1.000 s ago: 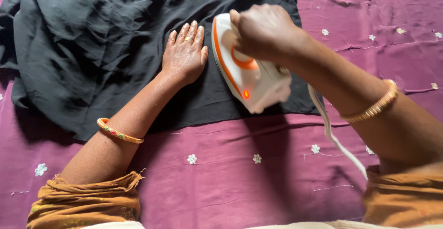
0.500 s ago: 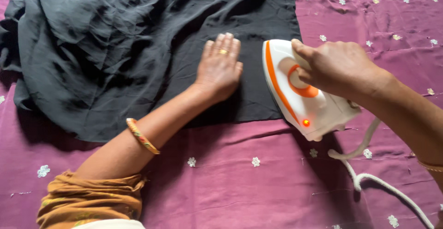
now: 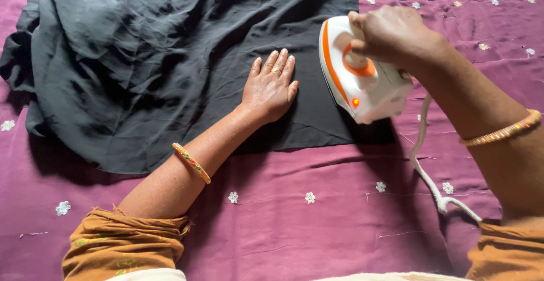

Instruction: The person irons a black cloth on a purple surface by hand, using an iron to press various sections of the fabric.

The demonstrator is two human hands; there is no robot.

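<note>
Iron [image 3: 362, 71]: white and orange, red light on, at the cloth's right edge.
Cloth [image 3: 170, 60]: black, flat near iron, wrinkly on left.

A single head-worn view looks steeply down and forward, close over the purple cloth [image 3: 317, 224] surface.

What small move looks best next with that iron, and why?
Probably slide the iron left along the black cloth toward the left hand. The right hand holds it at the cloth's right edge, and wrinkles remain further left.
</note>
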